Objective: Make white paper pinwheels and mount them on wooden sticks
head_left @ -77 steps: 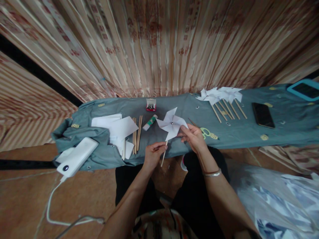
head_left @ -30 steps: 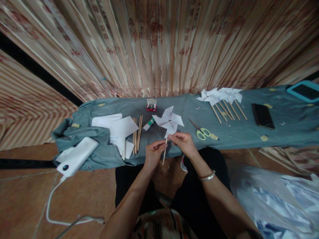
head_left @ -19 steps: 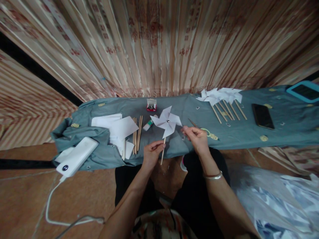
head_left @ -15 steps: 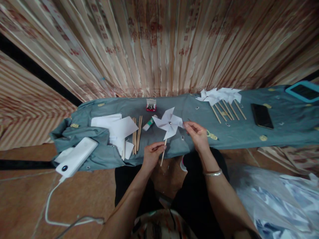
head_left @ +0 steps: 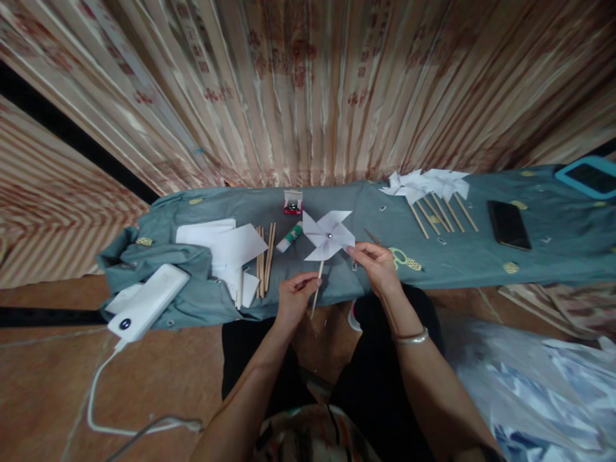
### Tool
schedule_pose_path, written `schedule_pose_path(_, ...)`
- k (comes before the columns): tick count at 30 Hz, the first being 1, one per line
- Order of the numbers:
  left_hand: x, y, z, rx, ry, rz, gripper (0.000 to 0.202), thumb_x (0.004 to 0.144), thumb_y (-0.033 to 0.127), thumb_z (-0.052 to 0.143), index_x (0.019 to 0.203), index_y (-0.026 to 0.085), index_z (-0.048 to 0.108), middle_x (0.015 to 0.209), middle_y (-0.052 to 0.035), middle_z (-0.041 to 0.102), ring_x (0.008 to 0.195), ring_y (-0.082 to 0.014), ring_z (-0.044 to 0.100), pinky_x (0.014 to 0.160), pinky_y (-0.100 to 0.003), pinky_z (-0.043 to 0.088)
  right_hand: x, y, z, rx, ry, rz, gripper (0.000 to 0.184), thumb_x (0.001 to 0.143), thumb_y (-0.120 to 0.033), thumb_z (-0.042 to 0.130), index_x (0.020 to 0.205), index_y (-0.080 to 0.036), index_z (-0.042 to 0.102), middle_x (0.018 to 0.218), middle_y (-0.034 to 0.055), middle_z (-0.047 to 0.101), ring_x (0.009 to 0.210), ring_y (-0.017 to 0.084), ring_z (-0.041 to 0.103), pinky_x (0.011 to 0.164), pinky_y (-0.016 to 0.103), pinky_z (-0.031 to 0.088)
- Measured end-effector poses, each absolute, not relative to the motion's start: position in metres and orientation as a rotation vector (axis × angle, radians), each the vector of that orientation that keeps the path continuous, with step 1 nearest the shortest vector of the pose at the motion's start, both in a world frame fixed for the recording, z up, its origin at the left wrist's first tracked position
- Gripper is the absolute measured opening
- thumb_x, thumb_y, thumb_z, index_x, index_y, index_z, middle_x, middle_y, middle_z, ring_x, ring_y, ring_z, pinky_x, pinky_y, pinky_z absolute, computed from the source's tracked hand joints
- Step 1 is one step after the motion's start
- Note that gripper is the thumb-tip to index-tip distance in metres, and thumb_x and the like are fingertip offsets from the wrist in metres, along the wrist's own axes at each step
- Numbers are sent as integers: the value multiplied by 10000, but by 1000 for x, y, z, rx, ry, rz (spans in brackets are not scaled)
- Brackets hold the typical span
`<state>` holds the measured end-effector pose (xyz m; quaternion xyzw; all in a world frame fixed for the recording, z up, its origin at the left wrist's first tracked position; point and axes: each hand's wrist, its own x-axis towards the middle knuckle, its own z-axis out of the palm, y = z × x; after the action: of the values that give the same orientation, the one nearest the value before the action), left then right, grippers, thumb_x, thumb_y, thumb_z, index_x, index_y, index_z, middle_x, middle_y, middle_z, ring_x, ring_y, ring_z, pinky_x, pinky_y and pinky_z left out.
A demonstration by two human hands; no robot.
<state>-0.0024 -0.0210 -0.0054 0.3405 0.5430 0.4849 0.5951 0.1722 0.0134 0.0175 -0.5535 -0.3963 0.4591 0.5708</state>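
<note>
A white paper pinwheel (head_left: 327,235) on a thin wooden stick is held upright over the near edge of a grey-blue cloth (head_left: 337,282). My left hand (head_left: 294,300) pinches the stick low down. To the right of the stick, my right hand (head_left: 378,266) has its fingertips at the lower right blade of the pinwheel, fingers curled. A metal pin shows at the pinwheel's centre.
On the cloth lie white paper sheets (head_left: 219,247), loose wooden sticks (head_left: 264,256), a glue stick (head_left: 290,237), a small red box (head_left: 291,203), green scissors (head_left: 402,258), finished pinwheels (head_left: 430,189), a black phone (head_left: 509,224) and a blue-cased tablet (head_left: 587,176). A white power bank (head_left: 147,301) with cable sits at left.
The pinwheel's blades have turned between frames. My right hand moved from the stick out to the right blade and back near it. My left hand stayed on the stick.
</note>
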Motion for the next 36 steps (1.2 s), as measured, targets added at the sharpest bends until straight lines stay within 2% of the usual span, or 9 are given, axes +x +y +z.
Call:
schedule_pose_path(8,-1,-20,-4,771,1249,1153,226,516,292,801,706,177,759,643,-9,690,592,-120,590,640,-256,492,159,6,19,-1280,-987,1217,307,537,-442,829,546,-202,639,523,-48,545,512,92,439,528,237,372)
schedule_pose_path(16,0,-19,-7,769,1234,1176,216,504,275,805,690,174,760,614,-4,681,568,-107,571,614,-242,479,157,4,12,-1301,-1133,1156,457,707,-586,669,497,-198,547,492,-43,441,522,100,381,516,241,311)
schedule_pose_path(22,2,-20,-9,800,1223,1178,224,523,295,806,709,177,763,650,-15,699,593,-121,589,626,-252,488,154,4,6,-1311,-1173,1162,447,684,-615,669,522,-204,604,489,-34,485,511,111,405,514,253,318)
schedule_pose_path(28,4,-21,-7,811,1202,1169,210,550,278,791,735,180,772,687,-17,713,615,-117,599,637,-241,483,148,3,8,-1270,-1245,1148,363,710,-559,675,626,-209,720,612,-2,646,575,140,519,575,270,387)
schedule_pose_path(32,5,-20,-7,792,1206,1169,223,527,290,802,716,176,769,652,-13,700,586,-114,588,612,-238,475,148,2,10,-1299,-1331,1059,352,749,-500,666,573,-197,690,555,-13,603,557,129,503,558,262,368)
schedule_pose_path(36,3,-19,-5,788,1221,1163,243,507,309,815,704,176,765,648,-15,698,580,-115,582,611,-244,479,160,1,11,-1423,-1366,915,390,785,-503,637,546,-197,663,514,-20,590,523,125,503,557,266,366)
